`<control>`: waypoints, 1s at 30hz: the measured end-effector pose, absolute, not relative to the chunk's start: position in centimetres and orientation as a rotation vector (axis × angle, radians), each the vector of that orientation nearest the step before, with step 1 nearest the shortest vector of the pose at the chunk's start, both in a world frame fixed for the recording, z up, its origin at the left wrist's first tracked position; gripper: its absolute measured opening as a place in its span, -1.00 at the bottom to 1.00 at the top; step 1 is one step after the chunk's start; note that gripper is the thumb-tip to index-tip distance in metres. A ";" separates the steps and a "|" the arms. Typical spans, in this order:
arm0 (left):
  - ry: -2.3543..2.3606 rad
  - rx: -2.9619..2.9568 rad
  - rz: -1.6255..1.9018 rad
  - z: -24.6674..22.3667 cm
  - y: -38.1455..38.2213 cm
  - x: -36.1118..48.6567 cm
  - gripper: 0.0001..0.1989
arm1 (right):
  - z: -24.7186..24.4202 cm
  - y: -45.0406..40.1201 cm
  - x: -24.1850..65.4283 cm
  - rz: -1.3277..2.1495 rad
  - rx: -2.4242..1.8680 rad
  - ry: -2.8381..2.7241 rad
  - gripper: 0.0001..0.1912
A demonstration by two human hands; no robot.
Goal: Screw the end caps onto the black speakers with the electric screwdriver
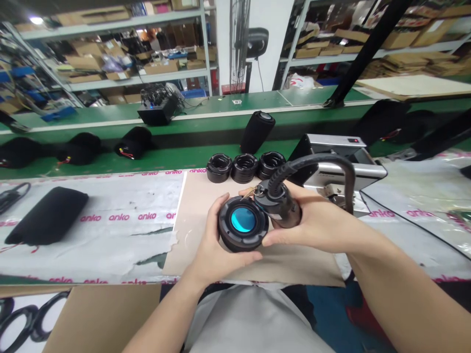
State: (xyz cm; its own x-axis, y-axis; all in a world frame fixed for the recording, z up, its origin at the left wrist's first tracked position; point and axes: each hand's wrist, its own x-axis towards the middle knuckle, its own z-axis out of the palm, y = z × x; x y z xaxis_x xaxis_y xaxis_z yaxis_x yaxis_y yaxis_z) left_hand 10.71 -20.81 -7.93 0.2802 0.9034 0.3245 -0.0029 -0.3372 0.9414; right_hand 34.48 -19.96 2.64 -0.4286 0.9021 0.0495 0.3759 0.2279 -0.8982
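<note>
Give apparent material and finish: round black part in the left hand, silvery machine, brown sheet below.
Round black part: probably molded plastic, satin; soft rim highlights. Its blue disc: glossy, mirror-like; plastic, film or coated metal, can't tell. Silvery machine: likely metal, satin; smooth, grey sheen. Brown sheet: likely cardboard or paper; matte tan.

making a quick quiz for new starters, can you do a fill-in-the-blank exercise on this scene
The left hand holds a round black part, and the ____ holds the corded tool.
Beyond the hands, ____ black ring-shaped parts stand in a row.
The pink word printed on the white sheeting is ____.

Missing words: right hand; three; anko
</note>
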 end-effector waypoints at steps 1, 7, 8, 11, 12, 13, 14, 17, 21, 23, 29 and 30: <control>0.851 1.608 1.204 -7.9 -20.8 10.7 0.20 | 2.8 -20.0 34.5 1.169 -1.185 -1.923 -0.28; 0.836 1.626 1.183 -7.9 -20.4 10.6 0.20 | 3.7 -20.1 34.6 1.182 -1.290 -1.956 -0.43; 0.832 1.630 1.179 -7.8 -20.3 10.6 0.20 | 3.8 -20.2 34.6 1.159 -1.312 -1.967 -0.43; 0.815 1.612 1.151 -7.6 -20.2 10.5 0.22 | 3.9 -20.5 34.5 1.064 -1.391 -2.013 -0.31; 0.798 1.593 1.145 -7.6 -20.2 10.6 0.26 | 3.9 -20.7 34.5 1.051 -1.411 -2.015 -0.26; 0.779 1.570 1.144 -7.5 -20.2 10.7 0.30 | 3.9 -20.8 34.5 1.048 -1.421 -2.011 -0.22; 0.762 1.548 1.150 -7.4 -20.2 10.8 0.33 | 3.8 -20.9 34.5 1.048 -1.426 -2.005 -0.19; 0.756 1.503 1.172 -7.2 -20.3 11.2 0.33 | 3.5 -20.9 34.7 1.020 -1.502 -1.989 -0.15; 0.753 1.487 1.170 -6.9 -20.3 11.5 0.29 | 3.4 -20.6 34.7 0.942 -1.628 -2.014 -0.13; 0.750 1.494 1.162 -6.8 -20.3 11.5 0.28 | 3.7 -20.4 34.6 0.942 -1.591 -2.052 -0.16; 0.652 1.511 1.228 -6.8 -20.1 11.8 0.16 | 4.7 -19.8 34.2 1.001 -1.578 -2.083 -0.49; 0.658 1.507 1.239 -6.8 -20.1 11.9 0.12 | 4.6 -19.8 34.2 1.006 -1.574 -2.070 -0.51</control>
